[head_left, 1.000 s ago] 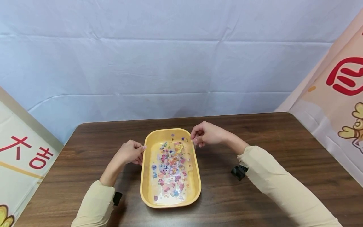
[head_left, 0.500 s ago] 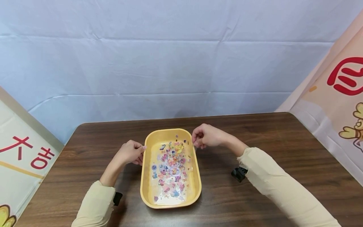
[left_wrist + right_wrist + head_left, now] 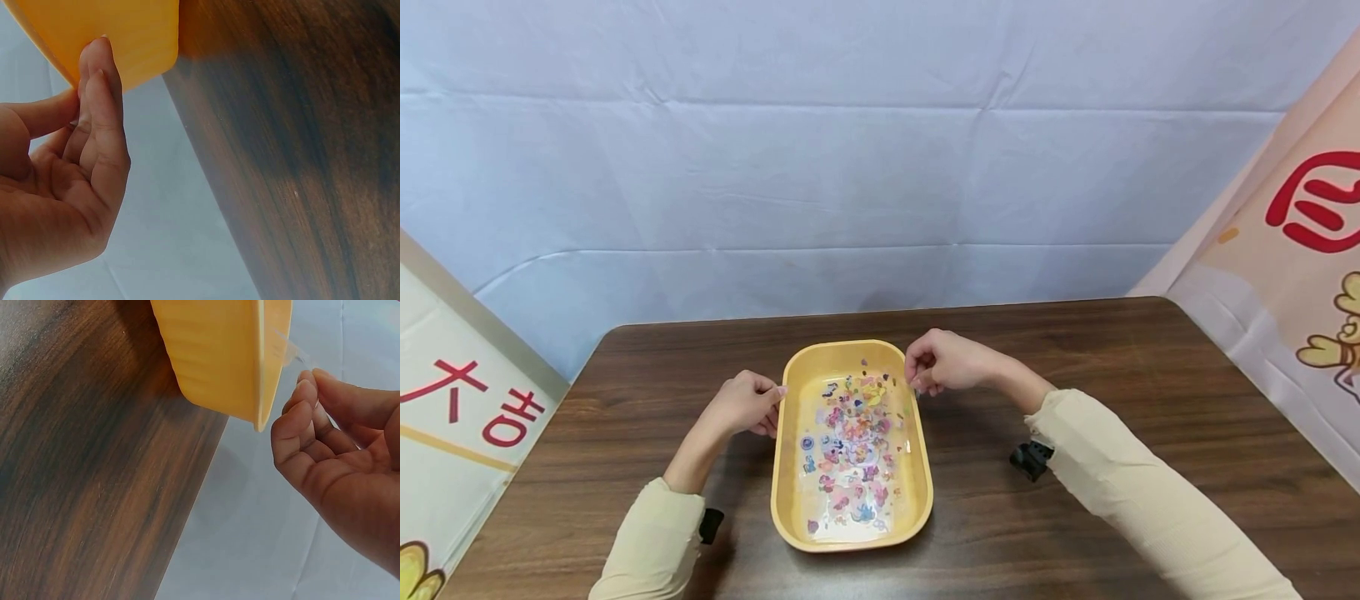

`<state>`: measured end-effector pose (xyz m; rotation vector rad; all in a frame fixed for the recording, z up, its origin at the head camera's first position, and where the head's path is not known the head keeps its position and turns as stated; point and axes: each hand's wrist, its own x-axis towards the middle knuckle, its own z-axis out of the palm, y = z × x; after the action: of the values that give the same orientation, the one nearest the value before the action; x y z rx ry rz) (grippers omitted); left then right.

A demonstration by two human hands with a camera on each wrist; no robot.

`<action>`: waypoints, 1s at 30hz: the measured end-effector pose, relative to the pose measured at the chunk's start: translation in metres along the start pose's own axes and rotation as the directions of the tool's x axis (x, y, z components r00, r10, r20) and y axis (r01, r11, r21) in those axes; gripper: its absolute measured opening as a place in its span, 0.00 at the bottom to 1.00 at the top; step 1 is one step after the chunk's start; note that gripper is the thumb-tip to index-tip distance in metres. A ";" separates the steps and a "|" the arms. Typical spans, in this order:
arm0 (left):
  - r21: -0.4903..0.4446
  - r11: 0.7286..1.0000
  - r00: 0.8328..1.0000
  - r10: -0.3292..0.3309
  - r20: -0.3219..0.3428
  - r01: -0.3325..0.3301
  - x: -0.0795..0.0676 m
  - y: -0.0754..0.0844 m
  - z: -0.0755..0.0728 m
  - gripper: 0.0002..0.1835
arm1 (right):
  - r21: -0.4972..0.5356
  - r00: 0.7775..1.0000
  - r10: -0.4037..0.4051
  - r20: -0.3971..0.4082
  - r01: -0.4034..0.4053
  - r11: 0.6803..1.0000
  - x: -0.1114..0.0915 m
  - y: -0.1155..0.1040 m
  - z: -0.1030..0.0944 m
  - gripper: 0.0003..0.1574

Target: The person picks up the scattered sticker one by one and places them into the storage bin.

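Observation:
A yellow rectangular tray (image 3: 780, 500) with rounded corners stands on the table, its long side running away from me. Colourful cartoon stickers on clear film (image 3: 850, 527) cover much of its floor. At the tray's left rim, my left hand (image 3: 747, 404) pinches the edge between thumb and fingers, which press flat against the outer wall in the left wrist view. My right hand (image 3: 951, 360) is by the far right rim. Between its thumb and index finger it pinches the corner of a clear sticker sheet (image 3: 294, 350), which rises over the rim in the right wrist view.
The dark wood-grain table (image 3: 1075, 350) extends on both sides of the tray. A pale cloth (image 3: 850, 183) hangs behind its far edge. Printed banners (image 3: 456, 417) stand at left and right. A black wrist camera (image 3: 1032, 460) sits under the right sleeve.
My right hand has shifted slightly towards me, drawing right and then a little back left. The stickers at the sheet's far end have shifted with it. The left hand and tray stay in place.

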<state>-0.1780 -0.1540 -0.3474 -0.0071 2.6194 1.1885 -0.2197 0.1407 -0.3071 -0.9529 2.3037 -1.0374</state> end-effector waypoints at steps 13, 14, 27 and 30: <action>-0.003 1.000 1.000 -0.005 0.004 0.005 0.001 0.000 0.001 0.17 | 0.006 0.999 0.013 0.042 -0.014 1.000 0.002 -0.003 0.006 0.05; -0.002 1.000 1.000 -0.007 0.002 0.007 0.001 0.000 0.001 0.17 | 0.009 0.999 0.014 0.044 -0.015 1.000 0.003 -0.003 0.006 0.06; 0.003 1.000 1.000 0.003 0.012 -0.003 -0.001 0.001 -0.001 0.17 | -0.016 0.999 -0.006 0.048 0.007 1.000 0.009 -0.005 0.010 0.06; -0.001 1.000 1.000 -0.002 0.012 0.002 0.000 0.002 -0.001 0.17 | -0.021 0.999 -0.005 0.048 0.006 1.000 0.009 -0.007 0.010 0.06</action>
<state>-0.1780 -0.1536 -0.3454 -0.0024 2.6083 1.1855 -0.2169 0.1258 -0.3093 -0.9827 2.2780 -0.9839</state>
